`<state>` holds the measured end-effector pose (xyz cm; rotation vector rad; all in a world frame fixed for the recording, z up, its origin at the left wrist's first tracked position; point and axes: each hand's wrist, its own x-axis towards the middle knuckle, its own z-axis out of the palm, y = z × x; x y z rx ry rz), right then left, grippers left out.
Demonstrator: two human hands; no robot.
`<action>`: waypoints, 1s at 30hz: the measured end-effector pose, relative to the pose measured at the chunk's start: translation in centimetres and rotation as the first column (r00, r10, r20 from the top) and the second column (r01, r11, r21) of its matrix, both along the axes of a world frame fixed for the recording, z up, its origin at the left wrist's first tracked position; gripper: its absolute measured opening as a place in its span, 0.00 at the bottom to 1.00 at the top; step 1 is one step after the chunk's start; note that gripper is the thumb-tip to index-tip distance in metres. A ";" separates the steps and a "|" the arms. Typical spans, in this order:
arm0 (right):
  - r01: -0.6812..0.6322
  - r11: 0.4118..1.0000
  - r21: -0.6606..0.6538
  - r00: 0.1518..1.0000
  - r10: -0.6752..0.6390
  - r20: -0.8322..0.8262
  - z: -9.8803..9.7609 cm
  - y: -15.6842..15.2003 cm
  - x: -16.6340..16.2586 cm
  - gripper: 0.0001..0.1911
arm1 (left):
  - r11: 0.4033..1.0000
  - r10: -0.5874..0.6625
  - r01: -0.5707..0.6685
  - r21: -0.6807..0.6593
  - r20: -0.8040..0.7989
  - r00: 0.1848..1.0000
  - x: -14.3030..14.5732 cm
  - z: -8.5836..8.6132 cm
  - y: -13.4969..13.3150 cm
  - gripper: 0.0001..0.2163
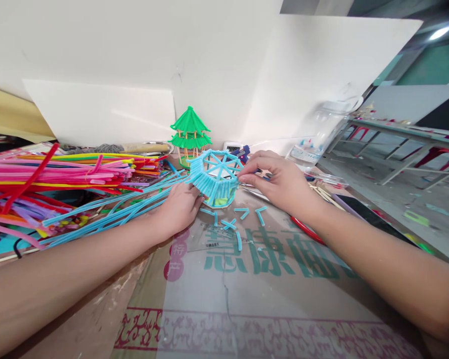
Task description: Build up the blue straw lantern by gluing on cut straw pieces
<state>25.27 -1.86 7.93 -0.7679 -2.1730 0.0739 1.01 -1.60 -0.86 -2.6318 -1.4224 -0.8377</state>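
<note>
A light-blue pipe-cleaner roof piece [215, 177], shaped like a ribbed cone with spokes, rests tilted on the cardboard. My left hand [179, 208] grips its lower left edge. My right hand [275, 178] pinches its right rim with the fingertips. Several short blue pipe-cleaner offcuts [230, 222] lie just in front of it. A finished green pagoda model [190, 132] stands upright behind it near the wall.
A big heap of coloured pipe cleaners [60, 172] fills the left side, with long blue ones [115, 207] stretching toward the roof piece. Printed cardboard [247, 279] covers the table. A red-handled tool [307, 230] lies by my right wrist. White boards [105, 112] stand behind.
</note>
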 end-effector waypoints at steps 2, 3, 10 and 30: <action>-0.034 0.998 -0.047 0.998 0.031 -0.059 0.2 -0.2 0.0 0.05 | 1.000 0.001 -0.001 -0.001 -0.016 1.000 0.0 0.0 0.0 0.11; -0.050 0.995 -0.082 0.994 0.041 -0.101 0.4 -0.4 0.0 0.06 | 1.000 0.004 -0.004 0.000 -0.027 1.000 0.0 0.1 0.0 0.12; -0.159 0.915 -0.372 0.968 0.070 -0.242 1.5 -0.8 0.3 0.16 | 0.999 0.026 -0.024 0.021 -0.077 0.997 0.0 0.1 -0.1 0.15; 0.268 0.961 0.069 0.933 -0.277 0.228 -0.1 -0.3 0.2 0.06 | 1.000 0.022 -0.022 0.000 -0.049 0.999 -0.1 -0.1 0.1 0.14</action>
